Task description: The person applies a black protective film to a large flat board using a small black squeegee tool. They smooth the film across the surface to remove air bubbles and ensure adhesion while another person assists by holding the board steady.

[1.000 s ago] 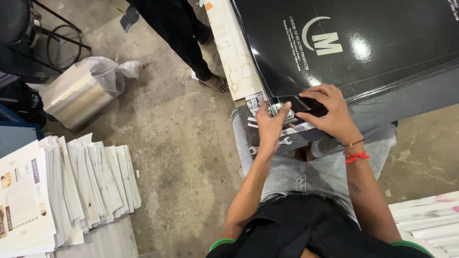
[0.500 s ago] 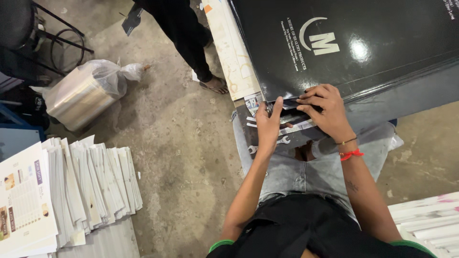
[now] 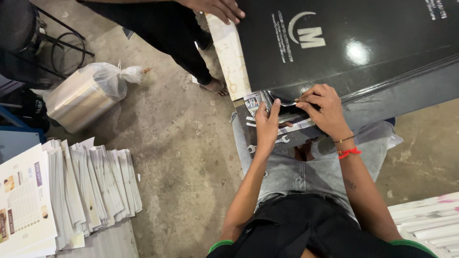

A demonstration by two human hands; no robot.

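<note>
The person is sitting with knees up at the centre of the frame, working at the lower edge of a stack of large glossy black sheets that is filling the upper right. The right hand is pinching a thin black sheet corner between thumb and fingertips, with the fingers curled closed on it. The left hand is lying flatter, fingers mostly straight and pressed against the edge of the stack just left of that corner; I cannot tell whether it is gripping anything or only steadying.

The sheet is looking thin, light and bendy, and its shiny coating is likely making it slippery and easy to crease or smudge, so the corner and edge seem the sensible places to hold, with a light pinch rather than a squeeze. The whole stack is probably heavy.

The lifted corner is sitting between the two hands, touching both, just above the person's knees.

Another person's hand is resting on the top edge of the stack at the upper middle. Piles of printed white paper are lying at the lower left, and a roll wrapped in clear plastic is lying on the concrete floor at the left.
</note>
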